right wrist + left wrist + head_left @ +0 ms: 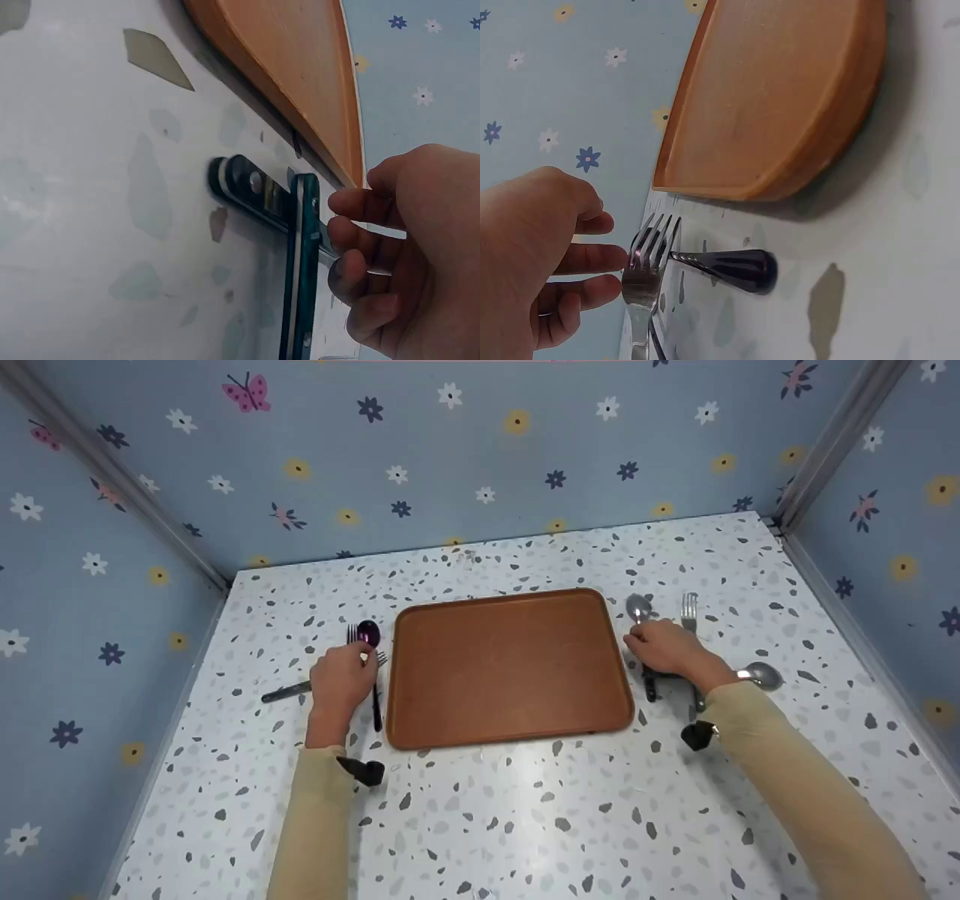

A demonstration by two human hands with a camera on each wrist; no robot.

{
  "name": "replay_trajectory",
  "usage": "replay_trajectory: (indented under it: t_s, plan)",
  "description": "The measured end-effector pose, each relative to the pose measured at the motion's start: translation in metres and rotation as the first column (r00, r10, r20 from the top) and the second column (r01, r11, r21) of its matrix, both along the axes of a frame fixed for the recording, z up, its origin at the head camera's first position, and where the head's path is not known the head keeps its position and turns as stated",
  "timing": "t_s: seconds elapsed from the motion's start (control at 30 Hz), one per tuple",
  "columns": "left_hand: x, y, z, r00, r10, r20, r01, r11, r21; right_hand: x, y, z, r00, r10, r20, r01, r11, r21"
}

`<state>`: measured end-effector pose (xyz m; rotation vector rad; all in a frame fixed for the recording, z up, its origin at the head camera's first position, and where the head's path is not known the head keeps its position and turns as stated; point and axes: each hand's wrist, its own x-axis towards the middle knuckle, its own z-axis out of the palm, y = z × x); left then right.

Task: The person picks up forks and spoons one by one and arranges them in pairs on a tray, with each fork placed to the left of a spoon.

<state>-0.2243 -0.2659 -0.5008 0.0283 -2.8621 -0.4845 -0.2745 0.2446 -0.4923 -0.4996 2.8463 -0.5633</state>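
My left hand (341,673) is over a small group of cutlery left of the brown tray (510,667). Its fingers are loosely bent beside a silver fork (641,289); whether they touch it I cannot tell. Under and around this hand lie a dark purple spoon (368,631) and a dark-handled utensil (285,692). On the tray's right, my right hand (666,649) is low over a silver spoon (638,606). Loosely bent fingers stand near two crossed dark green handles, one lying (259,187) under the other (302,262), with no grip visible.
Another silver fork (689,610) and a large silver spoon (763,676) lie about the right hand. The speckled white table (495,825) meets flower-patterned blue walls (480,450) at the back and both sides.
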Motion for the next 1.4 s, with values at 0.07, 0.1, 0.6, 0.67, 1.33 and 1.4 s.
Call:
replay_trajectory:
  t_s: [0.07,0.1,0.6,0.67,1.33,1.4]
  plan:
    - [0.002,0.002,-0.004,1.000,0.010,0.019,-0.010,1.000,0.002,0.003,-0.003,-0.001,1.000,-0.012,0.024,0.012,1.000,0.008]
    - [0.003,0.003,-0.007,0.999,0.012,0.032,-0.012,1.000,0.007,0.004,-0.004,-0.002,0.999,-0.020,0.035,0.019,1.000,0.015]
    - [0.023,0.003,-0.023,0.997,0.072,0.014,-0.072,0.996,0.061,0.016,-0.016,-0.011,0.998,-0.033,0.057,0.029,0.997,0.070]
    - [0.027,-0.002,-0.022,0.995,0.097,0.002,-0.097,0.993,0.065,0.017,-0.017,-0.012,0.998,-0.033,0.055,0.029,0.997,0.069]
    - [0.036,-0.034,-0.032,0.942,0.294,-0.162,-0.271,0.951,0.149,0.018,-0.022,-0.017,0.999,-0.027,-0.018,0.028,0.997,0.075]
    - [0.035,-0.035,-0.033,0.942,0.286,-0.178,-0.262,0.954,0.147,0.017,-0.022,-0.017,0.999,-0.031,-0.032,0.033,0.997,0.073]
